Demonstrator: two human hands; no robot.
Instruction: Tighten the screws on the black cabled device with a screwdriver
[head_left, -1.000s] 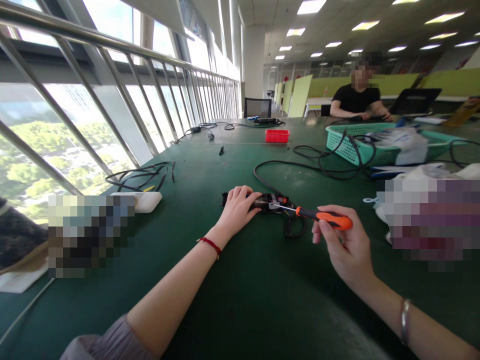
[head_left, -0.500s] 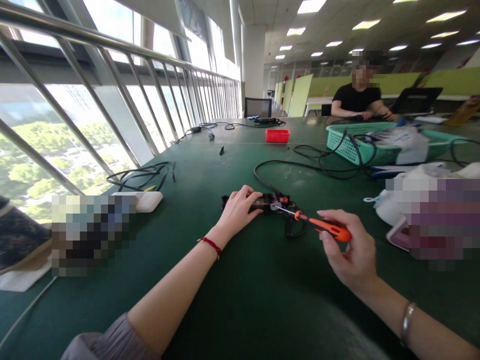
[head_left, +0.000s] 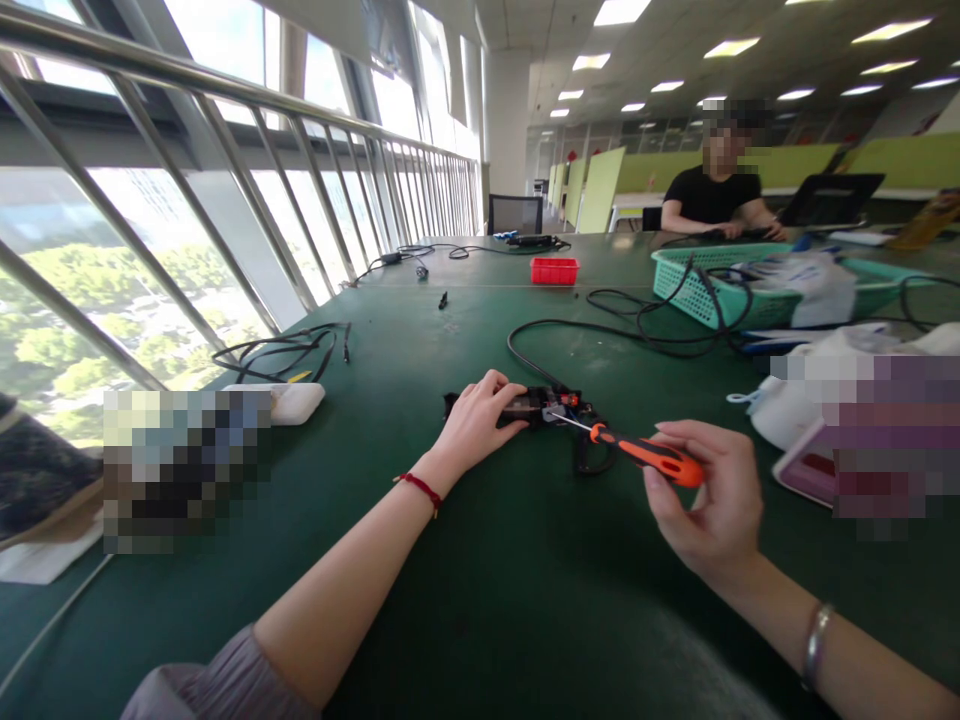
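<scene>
The black device (head_left: 536,400) lies flat on the green table (head_left: 480,600), just ahead of the person, with a dark cable (head_left: 559,321) curving away behind it. The left hand (head_left: 480,412) drapes over one end, part-curled, thumb on the near side and fingers across the top. The right hand (head_left: 716,490) pinches the back of an orange-and-black screwdriver (head_left: 651,457) between thumb and fingers, its tip at a small grey part on the device. I'd guess the body is stiff and fairly light, apt to skid if pressed — so the solid end under the left palm looks the place to hold. The exposed, red-flecked end looks more delicate; the screwdriver's thick handle should grip well.
</scene>
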